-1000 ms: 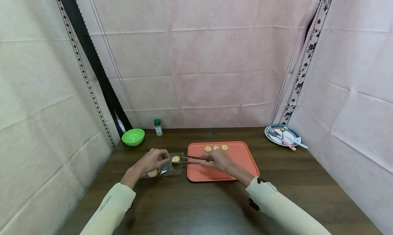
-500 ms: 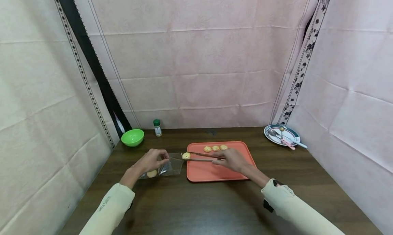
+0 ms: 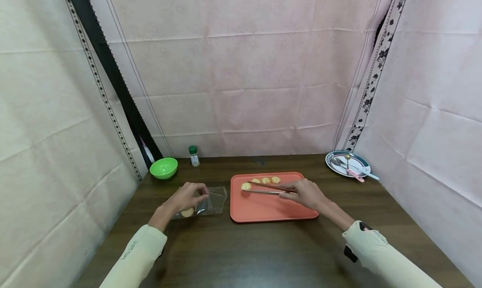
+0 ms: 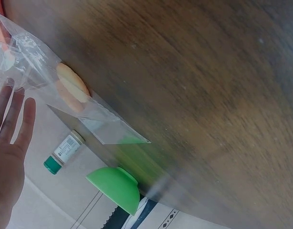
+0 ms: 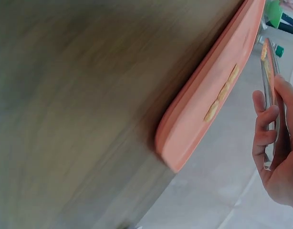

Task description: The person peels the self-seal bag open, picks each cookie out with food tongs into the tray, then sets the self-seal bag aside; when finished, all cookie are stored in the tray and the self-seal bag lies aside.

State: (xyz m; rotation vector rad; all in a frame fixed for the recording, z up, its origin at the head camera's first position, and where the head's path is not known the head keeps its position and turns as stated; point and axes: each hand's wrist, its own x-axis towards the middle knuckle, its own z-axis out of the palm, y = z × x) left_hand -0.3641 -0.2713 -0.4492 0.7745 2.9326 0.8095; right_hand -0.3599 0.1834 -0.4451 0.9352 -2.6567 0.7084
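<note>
My left hand [image 3: 187, 197] pinches a clear plastic bag [image 3: 215, 200] that lies left of the tray, its mouth towards the tray. Through the film a pale round cookie [image 4: 72, 82] shows in the left wrist view. With my right hand [image 3: 306, 194] I grip metal tongs [image 3: 263, 191], pointing left over the coral tray [image 3: 263, 210]. Between the tongs' tips is a cookie [image 3: 246, 186], above the tray's left part. Along the tray's far side lies a row of 3 cookies [image 3: 265, 181].
A green bowl [image 3: 163, 168] and a small green-capped jar [image 3: 193, 156] stand at the back left of the wooden table [image 3: 226, 254]. At the back right, a plate [image 3: 331, 166] bears a spoon and other utensils. Cloth walls [image 3: 256, 83] enclose the table.
My right hand has moved right with the tongs, bringing the cookie from the bag's mouth to over the tray. My left hand has stayed at the bag.
</note>
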